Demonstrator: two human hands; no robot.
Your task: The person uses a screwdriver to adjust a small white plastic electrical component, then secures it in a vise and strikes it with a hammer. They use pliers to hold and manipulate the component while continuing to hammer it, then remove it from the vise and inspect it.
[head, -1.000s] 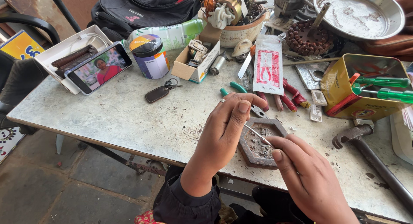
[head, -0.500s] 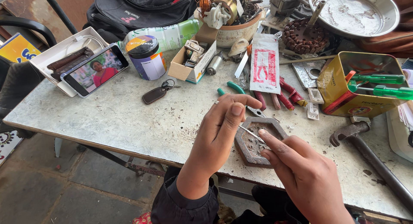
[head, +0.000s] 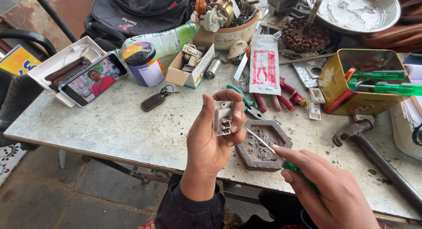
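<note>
The left hand (head: 211, 136) is raised above the near edge of the surface (head: 110, 128), its fingers (head: 235, 106) pinching a small pale switch module (head: 223, 117) upright, terminals facing the camera. The right hand (head: 329, 194), near right, has its fingers closed around a green-handled screwdriver (head: 272, 152), the tip touching or just beside the module's lower right edge. Directly beneath lies a grey octagonal block (head: 263, 145). Red-handled pliers (head: 288, 95) lie just beyond it; a yellow tin (head: 360, 95) stands far right.
</note>
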